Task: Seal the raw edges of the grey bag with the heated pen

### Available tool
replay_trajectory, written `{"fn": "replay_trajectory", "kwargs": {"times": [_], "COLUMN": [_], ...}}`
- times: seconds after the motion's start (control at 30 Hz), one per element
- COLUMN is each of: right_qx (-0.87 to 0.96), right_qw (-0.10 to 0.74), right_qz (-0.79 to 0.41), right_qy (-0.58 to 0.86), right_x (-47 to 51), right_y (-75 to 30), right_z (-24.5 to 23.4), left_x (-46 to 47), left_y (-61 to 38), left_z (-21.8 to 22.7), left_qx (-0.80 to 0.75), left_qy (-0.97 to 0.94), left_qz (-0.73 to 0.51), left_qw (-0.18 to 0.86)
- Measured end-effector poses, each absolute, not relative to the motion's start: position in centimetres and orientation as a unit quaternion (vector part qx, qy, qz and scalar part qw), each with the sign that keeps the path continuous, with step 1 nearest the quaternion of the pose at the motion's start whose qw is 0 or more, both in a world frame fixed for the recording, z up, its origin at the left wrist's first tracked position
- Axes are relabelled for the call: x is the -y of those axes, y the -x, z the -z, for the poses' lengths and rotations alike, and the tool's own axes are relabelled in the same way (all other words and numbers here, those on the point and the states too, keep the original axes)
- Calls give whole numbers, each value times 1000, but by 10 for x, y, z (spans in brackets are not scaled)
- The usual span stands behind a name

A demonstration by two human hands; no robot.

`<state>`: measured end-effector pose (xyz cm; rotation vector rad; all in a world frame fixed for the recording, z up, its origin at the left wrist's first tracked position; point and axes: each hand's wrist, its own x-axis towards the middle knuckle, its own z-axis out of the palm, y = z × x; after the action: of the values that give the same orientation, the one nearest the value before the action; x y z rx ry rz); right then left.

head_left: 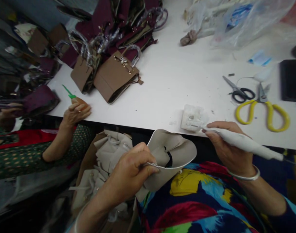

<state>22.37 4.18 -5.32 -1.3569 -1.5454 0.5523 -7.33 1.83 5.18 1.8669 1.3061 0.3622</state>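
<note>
My left hand (135,165) pinches the rim of an open, light grey bag piece (160,178) between thumb and fingers. The piece rests near my lap, its mouth facing up with a dark slot inside. In my right hand (232,152) lies a white, pen-like tool (245,142), thick in the middle, with a thin cord trailing from its rear. Its thin tip points left to a small whitish block (193,118) wrapped in clear plastic at the table edge. Whether the tip touches the block, I cannot tell.
On the white table (162,84) lie black-handled scissors (240,92) and yellow-handled snips (263,106). Brown handbags (116,76) and maroon bags (101,19) pile up at left. A co-worker's hand (76,113) holds an orange bottle with a green nozzle. A carton of light bag pieces (109,149) stands below.
</note>
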Motion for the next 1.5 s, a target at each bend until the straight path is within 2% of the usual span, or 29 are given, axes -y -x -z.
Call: {"fn": "replay_trajectory", "kwargs": {"times": [0.13,0.27,0.8,1.07,1.5], "right_qx": [577,613,673,692,710], "right_qw": [498,458,441,462,471], "right_qz": [-465,-554,-536,-507,-478], "right_qy": [449,329,256,226,212], "right_x": [-22,-13,-15,-15,-12], "right_y": [-199,-175,-162,-160,-163], "right_z": [32,17,22,23,22], "left_x": [-7,0,3,4,12], "left_y": [75,78,77,76,69], "left_z": [-57,-58,-57,-58,-58], "left_qx": [-511,-513,-514,-518,-514], "left_qy": [-754,-759,-764,-743,-761], "left_qz": [-130,-116,-106,-138,-143], "left_qw": [391,384,374,400,369]}}
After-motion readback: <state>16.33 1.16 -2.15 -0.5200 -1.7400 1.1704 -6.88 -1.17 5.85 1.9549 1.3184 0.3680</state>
